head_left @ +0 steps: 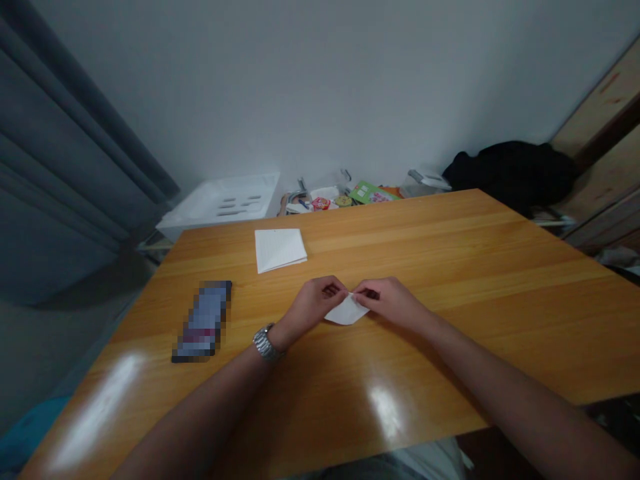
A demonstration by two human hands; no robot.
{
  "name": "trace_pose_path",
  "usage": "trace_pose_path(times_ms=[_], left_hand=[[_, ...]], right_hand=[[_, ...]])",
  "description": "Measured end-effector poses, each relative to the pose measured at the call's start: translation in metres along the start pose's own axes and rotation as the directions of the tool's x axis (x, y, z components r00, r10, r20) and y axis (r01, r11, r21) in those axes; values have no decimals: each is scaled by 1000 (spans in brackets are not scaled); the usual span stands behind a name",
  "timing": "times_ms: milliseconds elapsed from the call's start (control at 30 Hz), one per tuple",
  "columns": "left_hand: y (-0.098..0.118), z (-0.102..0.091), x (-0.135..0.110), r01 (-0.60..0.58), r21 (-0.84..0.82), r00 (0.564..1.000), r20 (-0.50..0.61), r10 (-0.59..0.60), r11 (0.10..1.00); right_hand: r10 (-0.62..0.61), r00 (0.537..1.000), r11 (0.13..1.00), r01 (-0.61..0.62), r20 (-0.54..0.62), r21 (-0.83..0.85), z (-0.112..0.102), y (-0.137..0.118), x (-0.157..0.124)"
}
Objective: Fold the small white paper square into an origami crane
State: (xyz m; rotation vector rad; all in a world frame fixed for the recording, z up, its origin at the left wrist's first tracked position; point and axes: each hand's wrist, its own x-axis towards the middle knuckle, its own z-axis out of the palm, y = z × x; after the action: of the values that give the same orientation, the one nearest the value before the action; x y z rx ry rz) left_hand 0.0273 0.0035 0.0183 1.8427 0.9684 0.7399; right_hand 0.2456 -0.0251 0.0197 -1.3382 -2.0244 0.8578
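Pinched at its upper tip by both hands: one small folded white paper, low over the table; whether resting on the wood or just clear of it, impossible to tell. Left hand curled nearly closed, thumb and forefinger nipping the tip from the left. Right hand curled the same way, nipping from the right, fingertips of the two almost meeting. Directly between them, equally near to either, spreading from the pinch toward the person, long axis left to right. On the left wrist, one metal watch. Left of the paper, well apart, one dark phone lying flat. Beyond the paper and slightly left, one stack of white sheets. Farther beyond, past the table's far edge, one white tray, a clutter of small colourful items, and off to the right one black bundle of cloth.
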Motion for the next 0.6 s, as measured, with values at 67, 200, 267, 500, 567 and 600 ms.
trace_pose_path(times_ms=[67, 200, 267, 500, 567, 600], left_hand=[[1, -1, 1, 9, 16, 1000, -23, -9, 1000], [2, -4, 1, -3, 42, 1000, -20, 3, 999], [2, -5, 1, -5, 43, 1000, -11, 5, 999], [-1, -10, 4, -1, 52, 1000, -6, 2, 999], [-2, -11, 4, 7, 47, 1000, -9, -7, 999], [-3, -11, 5, 11, 41, 1000, -12, -11, 999]], right_hand=[[8, 1000, 1000, -8, -2, 1, -1, 1, 0], [6, 1000, 1000, -6, 19, -1, -5, 3, 0], [6, 1000, 1000, -6, 24, 3, -6, 4, 1], [10, 999, 1000, -9, 46, -5, -10, 8, 2], [2, 999, 1000, -1, 44, -12, -12, 9, 2], [-1, 999, 1000, 2, 47, -12, -12, 9, 2]])
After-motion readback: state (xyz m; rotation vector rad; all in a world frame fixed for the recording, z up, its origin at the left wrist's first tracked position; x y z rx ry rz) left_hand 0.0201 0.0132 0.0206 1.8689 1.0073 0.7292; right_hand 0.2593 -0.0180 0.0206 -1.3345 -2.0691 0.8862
